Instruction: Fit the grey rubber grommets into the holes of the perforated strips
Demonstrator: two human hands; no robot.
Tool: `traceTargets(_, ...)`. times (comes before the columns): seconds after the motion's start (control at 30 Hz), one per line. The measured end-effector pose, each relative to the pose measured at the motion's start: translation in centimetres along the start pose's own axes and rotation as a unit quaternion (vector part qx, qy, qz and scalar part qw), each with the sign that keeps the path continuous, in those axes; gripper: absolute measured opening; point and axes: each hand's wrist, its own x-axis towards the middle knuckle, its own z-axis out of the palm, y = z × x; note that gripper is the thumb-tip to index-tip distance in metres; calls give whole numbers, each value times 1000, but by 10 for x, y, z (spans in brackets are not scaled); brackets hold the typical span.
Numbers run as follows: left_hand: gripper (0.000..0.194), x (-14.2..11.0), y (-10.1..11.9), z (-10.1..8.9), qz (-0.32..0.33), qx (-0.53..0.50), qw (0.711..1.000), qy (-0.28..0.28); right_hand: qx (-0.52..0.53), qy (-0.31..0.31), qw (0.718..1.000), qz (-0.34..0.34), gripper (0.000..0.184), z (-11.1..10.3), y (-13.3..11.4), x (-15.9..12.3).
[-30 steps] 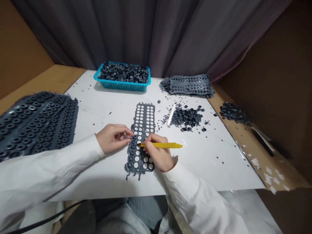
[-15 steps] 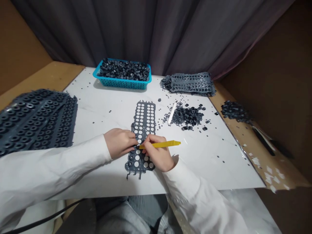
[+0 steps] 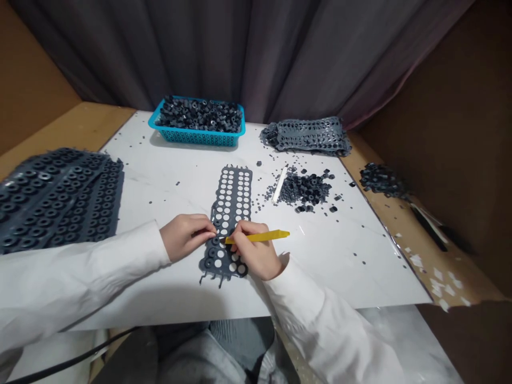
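Observation:
A dark grey rubber sheet [image 3: 237, 186] with rows of round holes lies lengthwise in front of me, white board showing through the holes. My right hand [image 3: 258, 250] is closed round a yellow pen-like tool [image 3: 260, 236], its dark tip pointing left at the sheet's left rows. My left hand [image 3: 187, 236] rests at the sheet's left edge, thumb and fingertips pinched together near that tip. Whatever the left fingertips hold, if anything, is hidden. Several dark rings fill holes at the sheet's near left end.
A blue basket [image 3: 196, 137] full of small dark pieces stands at the back. Stacked perforated sheets [image 3: 308, 136] lie back right, ringed sheets [image 3: 60, 197] at left. A white stick [image 3: 279, 184] lies beside a pile of dark bits [image 3: 306, 188].
The left hand has pulled slightly left, its fingers less spread over the sheet. The sheet has shifted a little in view. The yellow tool stays at the left rows.

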Motion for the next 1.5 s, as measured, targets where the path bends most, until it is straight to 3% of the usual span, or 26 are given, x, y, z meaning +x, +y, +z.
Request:
traceTargets(0.27,22,1,11,-5,49,122,990,-55,42,12,999,7,17,-1,-1,-1)
traceTargets(0.47,23,6,17,-8,73,202,972,-94,7,6,1000,1,17,1,-5,-1)
traceTargets(0.73,31,2,13,5,200,286,936,-42,-72,4,996,-46,24,1,-14,0)
traceTargets(0.8,33,3,11,6,207,274,938,-34,-80,-1,996,-48,25,1,-14,1)
traceTargets(0.9,30,7,9,-2,148,168,975,-3,-75,-8,997,-35,26,1,-12,2)
traceTargets(0.97,25,8,7,-14,45,76,995,53,-64,-9,997,-28,27,0,-11,2)
traceTargets(1.03,23,6,6,-24,-77,-12,994,81,-48,-13,998,-25,26,0,-10,1)
traceTargets(1.13,25,-2,6,-30,-205,-173,963,17,0,-17,1000,-12,22,-2,-8,0)
traceTargets(1.27,25,-9,11,-21,-312,-372,873,-45,69,9,997,19,18,-3,-6,-1)
traceTargets(1.33,19,-9,13,-16,-339,-442,829,-55,73,-2,997,25,19,-3,-6,-1)
traceTargets(1.4,15,-8,15,-13,-328,-479,813,-52,57,-25,998,23,20,-1,-7,-2)
traceTargets(1.5,17,-5,20,-12,-270,-437,856,-50,29,-39,999,17,21,0,-8,-3)
